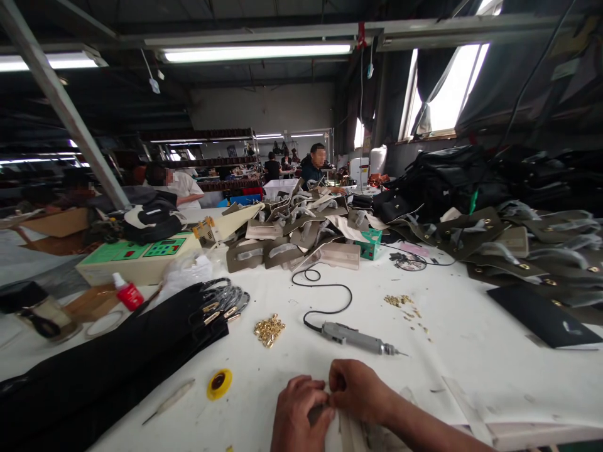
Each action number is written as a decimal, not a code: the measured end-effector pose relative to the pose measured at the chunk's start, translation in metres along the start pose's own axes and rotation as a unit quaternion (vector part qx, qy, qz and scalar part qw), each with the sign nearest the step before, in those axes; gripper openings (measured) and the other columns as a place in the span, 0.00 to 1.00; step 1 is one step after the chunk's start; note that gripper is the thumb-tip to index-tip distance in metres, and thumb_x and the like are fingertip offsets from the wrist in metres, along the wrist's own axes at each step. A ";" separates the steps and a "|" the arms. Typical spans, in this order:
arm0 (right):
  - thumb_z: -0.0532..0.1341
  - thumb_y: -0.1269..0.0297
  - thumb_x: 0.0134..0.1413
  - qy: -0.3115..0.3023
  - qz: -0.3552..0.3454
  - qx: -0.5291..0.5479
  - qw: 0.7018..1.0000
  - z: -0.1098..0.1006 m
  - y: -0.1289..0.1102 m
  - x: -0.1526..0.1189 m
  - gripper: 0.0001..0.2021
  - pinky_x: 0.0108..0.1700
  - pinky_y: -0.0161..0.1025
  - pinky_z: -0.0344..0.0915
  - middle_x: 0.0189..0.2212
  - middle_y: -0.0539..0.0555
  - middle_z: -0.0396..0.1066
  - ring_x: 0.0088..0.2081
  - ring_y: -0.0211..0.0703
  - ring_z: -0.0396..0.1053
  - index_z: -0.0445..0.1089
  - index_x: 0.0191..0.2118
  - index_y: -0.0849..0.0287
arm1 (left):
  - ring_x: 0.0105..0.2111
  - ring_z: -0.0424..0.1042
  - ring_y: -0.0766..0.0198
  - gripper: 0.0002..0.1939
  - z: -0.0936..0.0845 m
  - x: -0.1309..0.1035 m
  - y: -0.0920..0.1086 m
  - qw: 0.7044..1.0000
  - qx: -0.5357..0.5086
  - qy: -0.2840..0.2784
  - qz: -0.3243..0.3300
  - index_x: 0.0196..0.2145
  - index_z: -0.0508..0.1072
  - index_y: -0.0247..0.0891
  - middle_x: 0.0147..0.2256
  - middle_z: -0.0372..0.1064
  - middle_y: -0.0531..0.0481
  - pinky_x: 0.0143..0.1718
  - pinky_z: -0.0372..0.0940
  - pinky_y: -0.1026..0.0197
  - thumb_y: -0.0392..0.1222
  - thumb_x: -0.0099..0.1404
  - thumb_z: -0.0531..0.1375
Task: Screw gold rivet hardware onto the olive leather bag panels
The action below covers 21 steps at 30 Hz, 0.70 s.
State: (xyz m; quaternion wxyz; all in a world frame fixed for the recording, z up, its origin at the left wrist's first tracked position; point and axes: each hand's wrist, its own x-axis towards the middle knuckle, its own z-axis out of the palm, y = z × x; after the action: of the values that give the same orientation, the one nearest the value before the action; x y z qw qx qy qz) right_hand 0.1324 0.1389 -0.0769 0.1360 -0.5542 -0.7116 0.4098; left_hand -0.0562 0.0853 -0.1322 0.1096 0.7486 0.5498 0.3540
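At the table's front edge, my left hand (pixel 301 408) is curled around a grey-beige bag piece (pixel 346 433), mostly hidden under my hands. My right hand (pixel 360 390) touches the left one, its fingers closed in a pinch over the same piece. What lies between those fingertips is hidden. A grey electric screwdriver (pixel 353 337) lies just beyond, its cord trailing back. To its left is a pile of gold metal fittings (pixel 269 330); smaller gold pieces (pixel 399 301) are scattered at the right.
Black bag parts with handles (pixel 202 320) cover the left side, near a yellow tape roll (pixel 219 383), a white-handled awl (pixel 168 400) and a red bottle (pixel 127 292). Olive-grey panels (pixel 282 251) are heaped behind. A black panel (pixel 541 317) lies right. A co-worker (pixel 316 168) sits beyond.
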 end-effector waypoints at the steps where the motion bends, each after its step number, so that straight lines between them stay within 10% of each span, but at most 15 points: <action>1: 0.66 0.67 0.40 -0.003 0.001 0.003 1.000 -0.001 -0.001 0.000 0.09 0.32 0.33 0.55 0.29 0.45 0.75 0.31 0.37 0.66 0.75 0.34 0.55 | 0.50 0.76 0.48 0.08 -0.003 0.001 0.003 1.000 -0.002 -0.005 -0.006 0.33 0.81 0.46 0.44 0.82 0.48 0.51 0.73 0.45 0.34 0.55 0.68; 21: 0.63 0.68 0.44 -0.007 -0.027 0.050 0.998 -0.001 0.000 -0.009 0.10 0.33 0.33 0.59 0.30 0.48 0.77 0.32 0.38 0.69 0.77 0.36 0.56 | 0.49 0.77 0.49 0.06 -0.007 0.002 0.012 1.000 -0.009 0.010 -0.005 0.31 0.81 0.47 0.42 0.82 0.48 0.50 0.73 0.45 0.35 0.58 0.68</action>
State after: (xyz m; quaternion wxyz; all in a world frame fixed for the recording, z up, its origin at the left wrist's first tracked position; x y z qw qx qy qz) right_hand 0.1365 0.1312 -0.0739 0.1692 -0.5242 -0.7061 0.4450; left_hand -0.0515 0.0811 -0.1202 0.1123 0.7415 0.5512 0.3657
